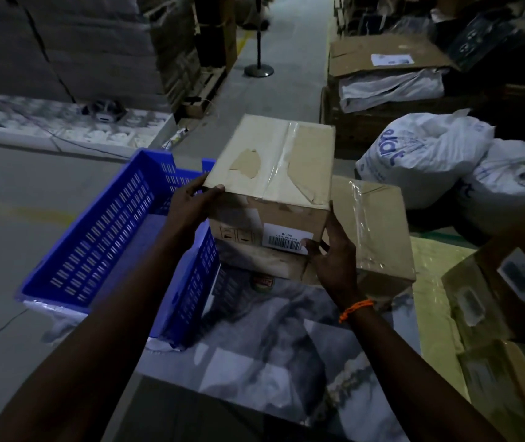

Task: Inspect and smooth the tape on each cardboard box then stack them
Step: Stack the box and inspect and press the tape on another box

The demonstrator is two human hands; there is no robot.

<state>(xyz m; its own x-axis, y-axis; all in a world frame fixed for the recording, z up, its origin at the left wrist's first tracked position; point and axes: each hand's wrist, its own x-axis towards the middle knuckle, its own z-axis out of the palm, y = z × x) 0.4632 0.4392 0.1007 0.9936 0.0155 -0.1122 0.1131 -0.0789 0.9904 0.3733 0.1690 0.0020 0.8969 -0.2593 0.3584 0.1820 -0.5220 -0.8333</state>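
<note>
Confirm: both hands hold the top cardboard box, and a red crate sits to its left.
The crate is blue, not red, as the head view shows. The left hand and right hand do hold the top cardboard box, crate to its left.

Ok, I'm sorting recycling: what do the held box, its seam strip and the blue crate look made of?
The held box: matte brown cardboard, top layer torn to paler paper. Its seam strip: clear glossy plastic tape, glinting, wrinkled. The blue crate: probably moulded plastic, smooth, slotted walls.
</note>
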